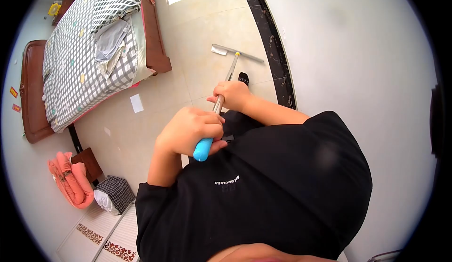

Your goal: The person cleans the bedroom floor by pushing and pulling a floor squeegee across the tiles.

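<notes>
A long metal pole [230,72] runs from near my chest out over the floor. My left hand [189,129] is wrapped round its upper end, just above the blue end grip [203,149]. Farther along, my right hand [230,96] closes round the metal shaft. At the far end a yellow joint connects to a wide, thin grey head [249,57] lying on the tiled floor. Something small and white [219,50] is at the left part of that head. A dark shoe tip [243,78] shows beside the pole.
A bed [73,57] with checked bedding and crumpled grey cloth [111,41] stands on the left. White paper [136,103] lies on the floor. Pink bedding [70,179] and a checked box [117,192] are lower left. A white wall [348,64] with black skirting [273,41] is right.
</notes>
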